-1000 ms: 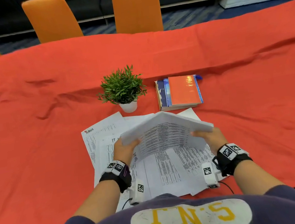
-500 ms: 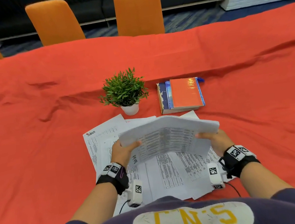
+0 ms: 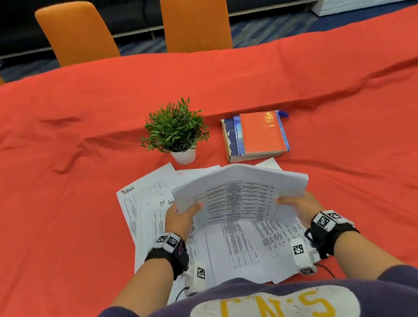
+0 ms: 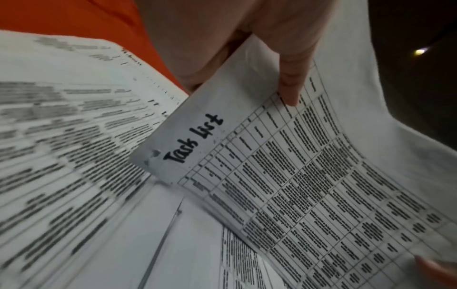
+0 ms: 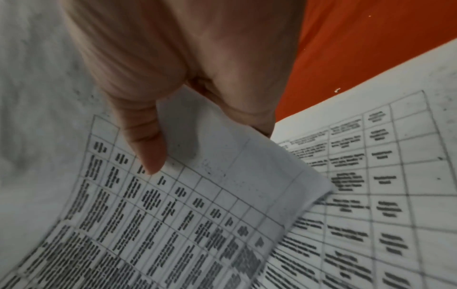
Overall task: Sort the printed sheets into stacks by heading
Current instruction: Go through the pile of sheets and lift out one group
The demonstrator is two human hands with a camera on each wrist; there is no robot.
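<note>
White held sheet [image 3: 241,194]: it was lifted above the table and bowed upward in the middle, with a printed grid on the underside; the handwritten heading "Task List" was seen in the left wrist view near its left corner.
Left hand [image 3: 181,218]: the left edge of the held sheet was pinched, the thumb [image 4: 290,78] laid on the printed side and the other fingers hidden behind the paper.
Right hand [image 3: 299,204]: the right edge of the same sheet was pinched in the same way, the thumb [image 5: 146,140] pressed on the grid, the fingers behind the paper.
Loose sheets [image 3: 237,249]: they were spread in an overlapping pile on the near part of the table, directly under the held sheet; one at the far left carried a heading that looked like "Admin", another beside it a heading partly hidden by the held sheet.
Tablecloth [image 3: 50,204]: it was red-orange, wrinkled, and covered the whole table.
Potted plant [image 3: 177,133]: it was placed just beyond the pile, in a white pot.
Books [image 3: 255,134]: they were stacked to the right of the plant, an orange cover on top.
Orange chairs [image 3: 194,17]: they were set at the far side of the table.
</note>
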